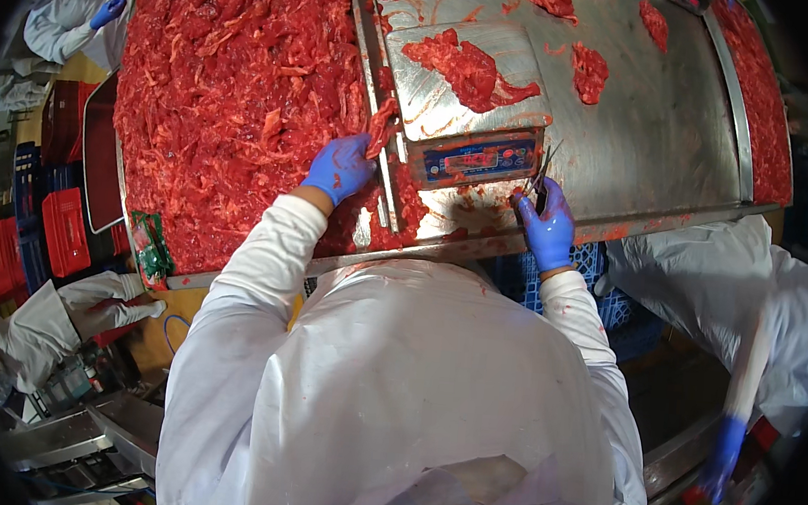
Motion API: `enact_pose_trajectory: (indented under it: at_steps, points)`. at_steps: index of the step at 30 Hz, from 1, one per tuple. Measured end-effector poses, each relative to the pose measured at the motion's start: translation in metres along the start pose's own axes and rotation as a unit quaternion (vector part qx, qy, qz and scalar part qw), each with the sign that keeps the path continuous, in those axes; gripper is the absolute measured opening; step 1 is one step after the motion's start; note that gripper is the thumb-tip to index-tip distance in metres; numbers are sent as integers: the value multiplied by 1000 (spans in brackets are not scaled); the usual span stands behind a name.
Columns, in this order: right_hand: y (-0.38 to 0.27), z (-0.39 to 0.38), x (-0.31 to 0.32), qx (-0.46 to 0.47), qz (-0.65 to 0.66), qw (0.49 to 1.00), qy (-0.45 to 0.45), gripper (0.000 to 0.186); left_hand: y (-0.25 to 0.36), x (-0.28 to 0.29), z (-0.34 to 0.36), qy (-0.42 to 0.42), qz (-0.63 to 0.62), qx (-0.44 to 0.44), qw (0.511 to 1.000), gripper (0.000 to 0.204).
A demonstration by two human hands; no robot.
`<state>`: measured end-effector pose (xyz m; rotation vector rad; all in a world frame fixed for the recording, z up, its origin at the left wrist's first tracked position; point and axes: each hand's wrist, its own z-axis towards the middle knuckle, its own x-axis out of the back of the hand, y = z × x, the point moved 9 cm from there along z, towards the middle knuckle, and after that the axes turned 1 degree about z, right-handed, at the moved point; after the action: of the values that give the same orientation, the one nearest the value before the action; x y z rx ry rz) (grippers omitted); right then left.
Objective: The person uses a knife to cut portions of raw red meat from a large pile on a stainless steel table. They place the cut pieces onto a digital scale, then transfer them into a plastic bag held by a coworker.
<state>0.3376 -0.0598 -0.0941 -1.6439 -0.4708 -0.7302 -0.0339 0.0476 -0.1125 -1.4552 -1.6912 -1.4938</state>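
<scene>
My left hand (339, 169), in a blue glove, pinches a strip of red raw meat (381, 129) at the metal divider (374, 60) beside a large heap of meat (247, 79). In my right hand (548, 228), also gloved, is a pair of scissors (541, 171) with the blades pointing up and slightly apart. Between my hands stands a scale (481, 159) with a blue display panel, and a ragged piece of meat (466, 70) lies on its steel plate (523, 61). Small meat scraps (411, 206) lie just left of the scale's front.
Several meat pieces (589, 72) lie on the steel table (660, 130); another meat heap (754, 90) is at far right. A green package (150, 247) sits at the left heap's edge. Co-workers (77, 8) in white stand around. Red crates (66, 231) and a blue crate (636, 323) are below.
</scene>
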Motion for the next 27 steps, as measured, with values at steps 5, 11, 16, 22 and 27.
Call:
enact_pose_trajectory:
  at_steps: [5, 11, 16, 22, 27]
  points:
    - [10, 1, -5, 18, -34, 999, 1, 61, 51, 94, 8, 21, -122, -28, 992, 22]
    - [6, 1, -4, 34, -40, 999, 9, 60, 146, 161, 21, 172, -14, -336, 926, 26]
    - [-5, 1, -3, 39, -56, 998, 13, 56, 197, 150, 58, 62, -181, -294, 937, 38]
    - [7, -8, -23, -69, 256, 963, -43, 38, 91, 147, 54, 210, -29, -139, 967, 51]
    - [-90, -9, -67, -57, 444, 827, -338, 25, 54, 44, 33, 50, 119, -83, 988, 44]
